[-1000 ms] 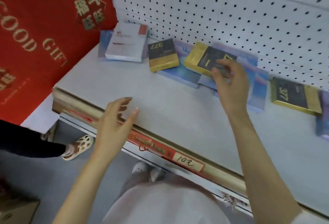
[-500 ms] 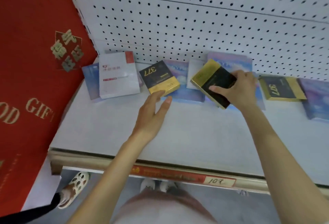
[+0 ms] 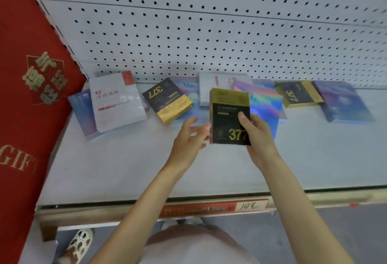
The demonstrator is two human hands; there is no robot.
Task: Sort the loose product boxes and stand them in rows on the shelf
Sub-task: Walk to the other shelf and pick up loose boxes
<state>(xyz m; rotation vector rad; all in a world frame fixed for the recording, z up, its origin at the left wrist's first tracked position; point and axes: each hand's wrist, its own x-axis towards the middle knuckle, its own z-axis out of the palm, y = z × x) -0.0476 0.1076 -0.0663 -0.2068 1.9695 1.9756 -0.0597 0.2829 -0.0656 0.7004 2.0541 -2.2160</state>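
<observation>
My right hand (image 3: 258,138) grips a black-and-gold "377" box (image 3: 229,115), held upright above the grey shelf (image 3: 129,167). My left hand (image 3: 189,136) is open just left of the box, fingertips close to its left edge. Two more black-and-gold "377" boxes lie flat, one left of centre (image 3: 168,99) and one at the right (image 3: 298,94). A white box with a red corner (image 3: 118,100) lies at the left on a pale blue box (image 3: 81,110). Iridescent blue boxes lie behind the held box (image 3: 265,104) and at far right (image 3: 343,101). A white box (image 3: 211,87) lies at the back.
A white pegboard wall (image 3: 209,33) backs the shelf. A red gift banner (image 3: 31,96) bounds the left side. The shelf's front rail carries a price tag marked "102" (image 3: 250,206). Another person's sandalled foot (image 3: 80,242) stands on the floor below left.
My right hand has lifted the "377" box off the pile, turned it upright and brought it toward me. My left hand has moved right, up beside the box.
</observation>
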